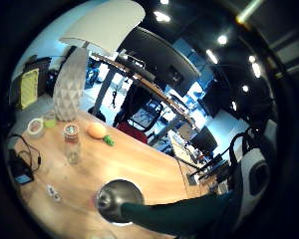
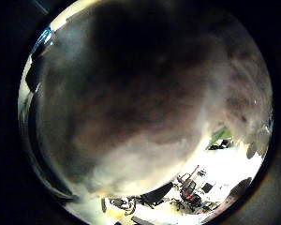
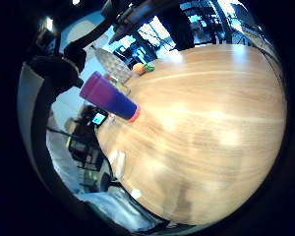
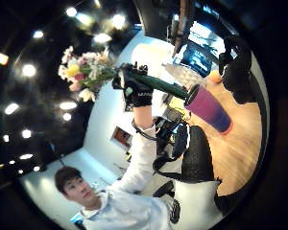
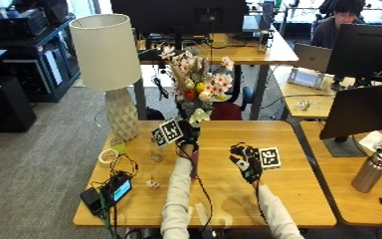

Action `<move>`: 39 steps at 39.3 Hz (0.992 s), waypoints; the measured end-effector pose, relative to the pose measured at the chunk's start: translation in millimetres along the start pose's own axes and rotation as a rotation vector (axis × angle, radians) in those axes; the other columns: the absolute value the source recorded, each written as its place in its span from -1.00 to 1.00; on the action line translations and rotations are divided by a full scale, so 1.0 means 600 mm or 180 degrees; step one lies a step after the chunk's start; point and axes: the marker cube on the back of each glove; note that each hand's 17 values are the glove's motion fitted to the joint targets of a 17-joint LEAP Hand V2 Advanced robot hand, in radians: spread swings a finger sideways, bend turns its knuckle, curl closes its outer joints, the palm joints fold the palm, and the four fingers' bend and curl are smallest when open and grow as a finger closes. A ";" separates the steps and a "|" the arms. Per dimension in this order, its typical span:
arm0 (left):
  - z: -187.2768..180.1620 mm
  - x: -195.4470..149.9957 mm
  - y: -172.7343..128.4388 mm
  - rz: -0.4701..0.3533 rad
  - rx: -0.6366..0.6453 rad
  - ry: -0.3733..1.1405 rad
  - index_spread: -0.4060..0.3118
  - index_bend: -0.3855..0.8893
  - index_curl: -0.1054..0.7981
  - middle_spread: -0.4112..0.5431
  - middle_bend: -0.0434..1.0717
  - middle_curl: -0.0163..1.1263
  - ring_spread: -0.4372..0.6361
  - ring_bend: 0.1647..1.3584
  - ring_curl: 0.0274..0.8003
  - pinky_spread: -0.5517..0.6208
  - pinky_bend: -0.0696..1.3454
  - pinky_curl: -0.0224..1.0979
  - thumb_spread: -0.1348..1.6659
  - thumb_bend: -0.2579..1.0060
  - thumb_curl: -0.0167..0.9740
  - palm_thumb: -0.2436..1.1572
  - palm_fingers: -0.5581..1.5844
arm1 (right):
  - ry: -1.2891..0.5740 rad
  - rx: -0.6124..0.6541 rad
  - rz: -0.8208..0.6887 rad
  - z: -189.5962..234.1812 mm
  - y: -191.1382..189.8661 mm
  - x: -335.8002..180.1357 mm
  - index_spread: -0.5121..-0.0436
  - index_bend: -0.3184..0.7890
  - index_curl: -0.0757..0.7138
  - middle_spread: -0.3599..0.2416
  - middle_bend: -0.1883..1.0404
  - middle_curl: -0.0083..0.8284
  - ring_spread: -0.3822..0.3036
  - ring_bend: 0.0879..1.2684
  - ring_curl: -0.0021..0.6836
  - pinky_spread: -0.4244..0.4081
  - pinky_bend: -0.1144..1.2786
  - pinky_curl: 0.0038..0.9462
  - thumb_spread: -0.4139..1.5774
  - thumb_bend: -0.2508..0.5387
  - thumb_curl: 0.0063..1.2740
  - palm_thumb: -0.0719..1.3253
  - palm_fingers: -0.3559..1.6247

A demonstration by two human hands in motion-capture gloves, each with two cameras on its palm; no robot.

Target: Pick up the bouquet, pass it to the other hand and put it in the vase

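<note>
I read this as open-plan office | wooden desks (image 5: 270, 164) in rows on grey carpet (image 5: 39, 149) | big dark monitors (image 5: 366, 109) right and far (image 5: 178, 15) | laptop (image 5: 312, 57) on far-right desk | black racks (image 5: 19, 30) far left | table lamp (image 5: 108, 59) far-left on my desk | steel bottle (image 5: 370, 172) right

Wooden table (image 5: 297, 184), lamp (image 5: 111, 69), jar (image 5: 156, 152), tape roll (image 5: 107, 156) (near lamp)
</note>
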 end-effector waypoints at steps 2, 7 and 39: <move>0.001 0.024 -0.016 0.0007 0.0148 0.0026 -0.87 0.17 0.52 -0.90 0.34 -0.01 -0.92 0.04 0.16 -0.80 -0.02 -0.19 -0.52 -0.64 0.58 0.59 0.82 | -0.0021 -0.0027 0.0010 0.010 -0.006 0.000 0.30 -0.20 0.05 -0.04 0.00 0.14 -0.35 -0.29 0.17 0.01 -0.41 -0.31 0.32 -0.43 -0.07 0.25 0.46; 0.000 0.028 -0.028 -0.0043 0.0275 0.0047 -0.87 0.16 0.54 -0.90 0.33 -0.01 -0.92 0.04 0.16 -0.80 -0.02 -0.19 -0.52 -0.64 0.60 0.59 0.81 | -0.0025 -0.0062 -0.0014 0.016 -0.011 0.011 0.33 -0.20 0.04 -0.04 -0.01 0.14 -0.35 -0.30 0.18 0.01 -0.44 -0.31 0.31 -0.43 -0.07 0.26 0.47; 0.046 -0.068 -0.003 -0.0309 -0.0023 0.0053 -0.87 0.11 0.61 -0.89 0.31 -0.02 -0.93 0.00 0.14 -0.82 -0.04 -0.21 -0.55 -0.66 0.67 0.54 0.81 | 0.0617 0.0044 0.0229 -0.018 0.027 -0.053 0.36 -0.19 0.02 -0.04 -0.05 0.16 -0.36 -0.35 0.22 0.05 -0.54 -0.28 0.30 -0.43 -0.10 0.28 0.49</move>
